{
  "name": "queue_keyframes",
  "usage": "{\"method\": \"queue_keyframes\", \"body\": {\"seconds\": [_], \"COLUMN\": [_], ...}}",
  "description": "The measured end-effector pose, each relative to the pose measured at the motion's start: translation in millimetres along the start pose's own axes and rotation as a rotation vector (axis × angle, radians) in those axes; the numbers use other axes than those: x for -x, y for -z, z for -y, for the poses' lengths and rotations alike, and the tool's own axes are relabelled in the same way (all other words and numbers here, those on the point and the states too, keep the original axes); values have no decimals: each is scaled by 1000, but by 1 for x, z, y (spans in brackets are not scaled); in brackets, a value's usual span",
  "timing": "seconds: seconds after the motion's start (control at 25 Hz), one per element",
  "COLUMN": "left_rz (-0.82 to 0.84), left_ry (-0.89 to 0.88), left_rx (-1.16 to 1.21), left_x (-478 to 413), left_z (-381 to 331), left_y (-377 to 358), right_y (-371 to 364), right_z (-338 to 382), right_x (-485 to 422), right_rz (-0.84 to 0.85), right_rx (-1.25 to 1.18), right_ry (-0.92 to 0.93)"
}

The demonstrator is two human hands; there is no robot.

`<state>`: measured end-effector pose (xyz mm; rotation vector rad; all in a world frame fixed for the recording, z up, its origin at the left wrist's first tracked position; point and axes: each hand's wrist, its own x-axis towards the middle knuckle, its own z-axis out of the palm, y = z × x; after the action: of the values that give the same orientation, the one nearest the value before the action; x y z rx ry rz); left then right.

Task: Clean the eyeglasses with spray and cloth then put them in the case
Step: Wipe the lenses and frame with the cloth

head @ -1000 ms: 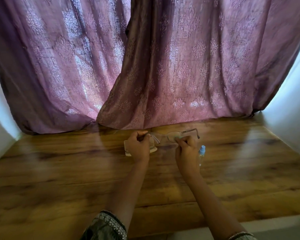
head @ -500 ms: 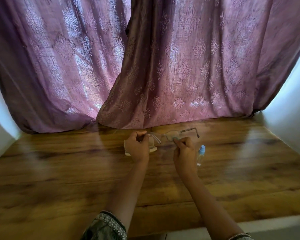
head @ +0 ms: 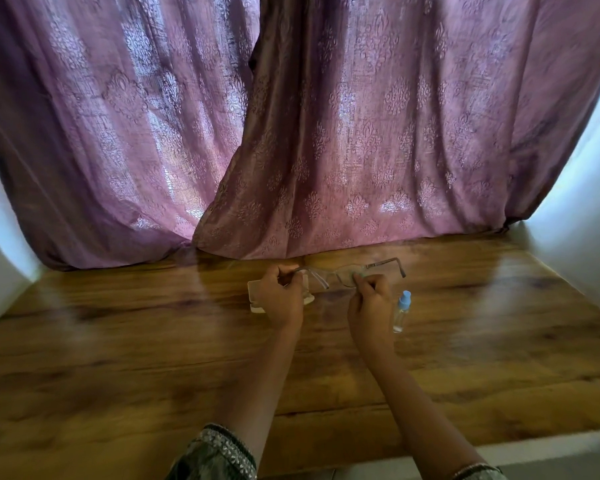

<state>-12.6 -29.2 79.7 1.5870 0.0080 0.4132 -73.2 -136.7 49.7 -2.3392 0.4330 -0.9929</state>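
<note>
The left hand (head: 280,296) grips one end of the metal-framed eyeglasses (head: 342,271). The right hand (head: 371,301) pinches a lens, beside a blue-capped clear spray bottle (head: 401,311).

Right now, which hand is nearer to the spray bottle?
The right hand: the spray bottle stands just beside it, the left hand farther off.

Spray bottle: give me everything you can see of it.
The spray bottle is small and slim, with a clear, plastic-looking body and a light blue cap on top. It seems to stand upright on the wooden table, close beside the right hand. Whether the two touch cannot be told. No hand holds it. Its liquid level is too faint to read.
</note>
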Motion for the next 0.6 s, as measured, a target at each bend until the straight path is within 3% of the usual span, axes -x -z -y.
{"method": "queue_keyframes", "body": {"seconds": [0.32,0.6], "left_rz": [-9,5], "left_ry": [-7,-7], "left_rx": [-21,-20], "left_x": [0,1], "left_z": [-4,-2], "left_y": [2,1], "right_y": [-6,-8], "right_z": [-3,-2], "right_x": [1,-13], "right_rz": [63,24], "right_rx": [-13,29], "right_ry": [94,-51]}}
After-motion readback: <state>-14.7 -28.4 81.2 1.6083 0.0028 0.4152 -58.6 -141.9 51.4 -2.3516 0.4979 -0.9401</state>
